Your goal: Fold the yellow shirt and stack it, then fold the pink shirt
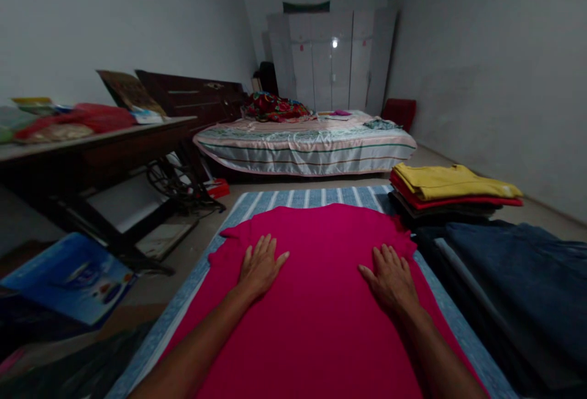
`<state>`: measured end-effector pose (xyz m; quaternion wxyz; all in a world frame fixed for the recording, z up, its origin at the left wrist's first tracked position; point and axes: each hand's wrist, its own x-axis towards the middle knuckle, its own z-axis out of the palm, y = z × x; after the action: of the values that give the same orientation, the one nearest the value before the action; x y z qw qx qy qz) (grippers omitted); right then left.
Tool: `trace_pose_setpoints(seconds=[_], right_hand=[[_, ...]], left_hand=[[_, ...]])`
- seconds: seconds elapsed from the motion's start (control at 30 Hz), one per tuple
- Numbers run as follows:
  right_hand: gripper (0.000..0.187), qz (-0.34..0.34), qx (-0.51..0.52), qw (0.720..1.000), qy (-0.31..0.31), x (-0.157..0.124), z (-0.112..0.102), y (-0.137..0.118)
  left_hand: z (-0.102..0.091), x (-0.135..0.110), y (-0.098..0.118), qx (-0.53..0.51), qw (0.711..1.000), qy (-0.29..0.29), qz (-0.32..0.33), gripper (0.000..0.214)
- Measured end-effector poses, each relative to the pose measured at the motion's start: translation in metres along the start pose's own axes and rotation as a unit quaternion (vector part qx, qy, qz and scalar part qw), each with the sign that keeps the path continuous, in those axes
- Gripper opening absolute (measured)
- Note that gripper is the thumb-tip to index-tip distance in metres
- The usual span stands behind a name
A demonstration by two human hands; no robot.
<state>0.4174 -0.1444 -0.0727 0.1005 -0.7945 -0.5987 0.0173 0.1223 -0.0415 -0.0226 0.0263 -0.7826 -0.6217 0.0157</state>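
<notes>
A bright pink shirt point(316, 301) lies spread out over a blue and white striped cloth point(312, 197). My left hand point(262, 266) rests flat on the shirt's left part, fingers stretched forward and thumb apart. On the right part of the shirt, my right hand point(391, 276) also lies flat with its fingers spread. Neither hand grips the fabric. Both short sleeves show near the far end, somewhat crumpled. The near end of the shirt runs out of view below.
Right of the cloth are folded jeans point(523, 283) and a stack of folded clothes topped by a yellow garment point(454, 182). A sewing machine table point(137, 136) and a blue box point(73, 276) stand left. Ahead are a bed point(302, 151) and a wardrobe point(321, 62).
</notes>
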Motion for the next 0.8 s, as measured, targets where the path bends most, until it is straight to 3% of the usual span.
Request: trace_pose_setpoints(seconds=[0.13, 0.37, 0.8], right_hand=[[0.069, -0.002, -0.007, 1.000, 0.010, 0.001, 0.006, 0.003], [0.069, -0.010, -0.012, 1.000, 0.010, -0.002, 0.004, 0.002], [0.062, -0.036, 0.006, 0.999, 0.026, -0.008, -0.005, 0.010]], left_hand=[[0.000, -0.045, 0.000, -0.029, 0.999, -0.024, 0.019, 0.068], [-0.001, -0.103, -0.009, -0.001, 0.998, -0.065, -0.021, 0.074], [-0.001, -0.132, -0.009, -0.024, 0.997, -0.048, -0.049, 0.072]])
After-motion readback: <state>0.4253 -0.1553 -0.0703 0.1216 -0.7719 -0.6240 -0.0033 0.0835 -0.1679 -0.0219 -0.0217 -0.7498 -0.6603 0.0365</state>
